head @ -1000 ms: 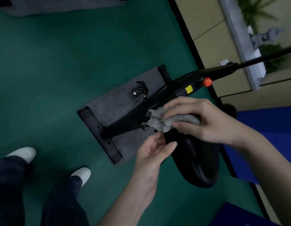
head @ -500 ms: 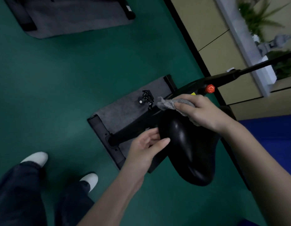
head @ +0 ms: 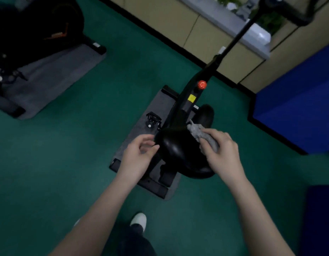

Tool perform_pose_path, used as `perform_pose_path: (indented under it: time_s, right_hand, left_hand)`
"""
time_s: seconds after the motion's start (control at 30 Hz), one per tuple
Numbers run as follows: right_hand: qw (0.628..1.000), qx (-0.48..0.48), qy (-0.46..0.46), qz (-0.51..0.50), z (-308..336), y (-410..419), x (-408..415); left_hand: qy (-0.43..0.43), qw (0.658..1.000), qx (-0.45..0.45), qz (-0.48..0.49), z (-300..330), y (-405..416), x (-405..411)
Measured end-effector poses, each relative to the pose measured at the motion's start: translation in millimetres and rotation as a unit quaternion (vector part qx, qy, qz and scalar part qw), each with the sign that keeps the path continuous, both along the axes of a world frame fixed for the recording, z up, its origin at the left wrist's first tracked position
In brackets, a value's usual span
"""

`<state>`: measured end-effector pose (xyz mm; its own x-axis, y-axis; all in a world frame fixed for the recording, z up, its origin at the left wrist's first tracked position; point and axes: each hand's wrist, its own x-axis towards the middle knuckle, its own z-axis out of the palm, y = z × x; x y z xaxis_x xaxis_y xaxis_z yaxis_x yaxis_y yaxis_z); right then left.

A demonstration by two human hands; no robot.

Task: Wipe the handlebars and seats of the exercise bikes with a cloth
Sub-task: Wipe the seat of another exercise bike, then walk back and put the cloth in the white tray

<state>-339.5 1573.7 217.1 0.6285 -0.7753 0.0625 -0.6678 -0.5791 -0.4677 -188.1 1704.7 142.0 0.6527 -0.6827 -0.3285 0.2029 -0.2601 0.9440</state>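
Black seat (head: 180,145) of the exercise bike, seen from above, in the middle of the view, over a grey mat (head: 141,133) on the green floor (head: 67,163). Grey cloth (head: 200,133) pressed against the right front side of the seat, bunched, with one end sticking out toward the frame. Held by the right hand (head: 222,154), fingers (head: 212,147) curled around it. Left hand (head: 138,156) just beside the left edge of the seat, fingers loosely bent, holding nothing; touching the seat or not, hard to tell in the dim light. Ahead of the seat, black bike frame (head: 186,100) with a yellow sticker (head: 192,98) and a red knob (head: 202,84), then a thin black post (head: 233,39) going up toward the wall. Left pedal (head: 153,119) above the mat. Second bike (head: 30,30) on another grey mat, well apart, at upper left. Blue block (head: 298,100) at right. One white shoe (head: 138,219) below, between the forearms.
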Motion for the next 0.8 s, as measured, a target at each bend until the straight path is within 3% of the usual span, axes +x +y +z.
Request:
perform_pose_path:
  time_s: [0.13, 0.3, 0.53, 0.8]
  right_hand:
    - [0.987, 0.013, -0.104, -0.119, 18, 46, -21]
    - [0.967, 0.008, -0.155, -0.202, 50, 94, -33]
    - [0.929, 0.003, -0.212, -0.302, 78, 135, -71]
    - [0.864, 0.015, -0.281, -0.418, 62, 153, -191]
  left_hand:
    - [-0.09, 0.991, 0.013, -0.095, 34, -1, 12]
    - [-0.197, 0.954, 0.021, -0.225, 80, -4, 15]
    - [-0.309, 0.861, 0.031, -0.402, 123, -15, 0]
    - [-0.471, 0.742, 0.046, -0.475, 127, -43, -78]
